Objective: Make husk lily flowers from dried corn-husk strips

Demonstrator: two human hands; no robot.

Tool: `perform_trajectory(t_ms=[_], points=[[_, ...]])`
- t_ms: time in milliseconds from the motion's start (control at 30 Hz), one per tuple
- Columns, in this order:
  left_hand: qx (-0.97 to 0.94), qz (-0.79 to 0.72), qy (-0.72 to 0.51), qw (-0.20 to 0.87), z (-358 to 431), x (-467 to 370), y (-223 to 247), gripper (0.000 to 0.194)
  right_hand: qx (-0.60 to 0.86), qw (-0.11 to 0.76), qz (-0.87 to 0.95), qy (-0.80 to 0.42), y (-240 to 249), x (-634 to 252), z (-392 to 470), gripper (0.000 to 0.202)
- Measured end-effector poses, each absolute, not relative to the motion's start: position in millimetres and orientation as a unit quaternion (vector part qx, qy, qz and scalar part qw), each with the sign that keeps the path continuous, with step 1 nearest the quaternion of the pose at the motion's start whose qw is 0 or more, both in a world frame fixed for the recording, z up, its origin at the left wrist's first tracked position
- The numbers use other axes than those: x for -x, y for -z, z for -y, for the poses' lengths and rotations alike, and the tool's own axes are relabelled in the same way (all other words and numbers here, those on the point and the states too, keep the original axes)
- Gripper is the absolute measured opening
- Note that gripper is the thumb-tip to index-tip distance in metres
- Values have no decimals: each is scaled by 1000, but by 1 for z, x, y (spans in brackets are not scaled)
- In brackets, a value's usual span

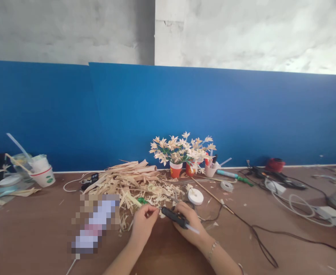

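Observation:
My right hand [191, 221] is wrapped round a black hot glue gun [172, 216], whose nozzle points left. A whitish glue stick [193, 228] pokes out of its rear end. Thumb and fingers of my left hand [145, 223] are pinched together at the nozzle; what they hold, if anything, is too small to make out. Just beyond both hands lies a loose heap of dry, pale husk strips [130, 181]. A bit of green material [142, 200] shows beside my left fingers. Behind, pale star-shaped flowers [182, 147] stand in red-and-white paper cups [176, 170].
A round white lid [195, 196] and a tape roll [227, 186] lie right of the heap. Dark cable [259, 233] and a white power strip [335, 219] occupy the right side. A blurred-out phone [96, 225] and a white cup [44, 177] are left. A blue partition [213, 103] stands behind.

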State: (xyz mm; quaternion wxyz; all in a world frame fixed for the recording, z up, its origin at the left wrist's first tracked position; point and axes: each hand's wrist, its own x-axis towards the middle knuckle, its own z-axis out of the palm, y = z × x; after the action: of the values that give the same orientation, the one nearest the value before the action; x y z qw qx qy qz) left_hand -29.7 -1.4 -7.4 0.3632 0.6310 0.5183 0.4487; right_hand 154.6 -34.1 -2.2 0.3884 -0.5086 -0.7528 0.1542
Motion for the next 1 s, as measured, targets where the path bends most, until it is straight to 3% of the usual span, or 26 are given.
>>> perform_trajectory(t_ms=[233,367,500,667,800,1000], points=[[-654,-515,-446,329,-1,30,9,21,495,393,759,-155,-5,-157,37,16],[-639,-523,-440,353,-2,31,7,21,458,300,828,-122,-24,-157,46,16],[-614,-528,-457,368,-2,35,4,26,585,203,779,-102,-43,-176,51,16],[-586,-541,-471,377,-3,37,4,30,821,83,556,-100,-44,-239,54,24],[-585,-536,-472,386,-1,35,2,31,893,68,440,-68,-26,-281,54,25],[-574,-534,-481,391,-1,34,2,29,881,59,467,49,-20,-272,45,26]])
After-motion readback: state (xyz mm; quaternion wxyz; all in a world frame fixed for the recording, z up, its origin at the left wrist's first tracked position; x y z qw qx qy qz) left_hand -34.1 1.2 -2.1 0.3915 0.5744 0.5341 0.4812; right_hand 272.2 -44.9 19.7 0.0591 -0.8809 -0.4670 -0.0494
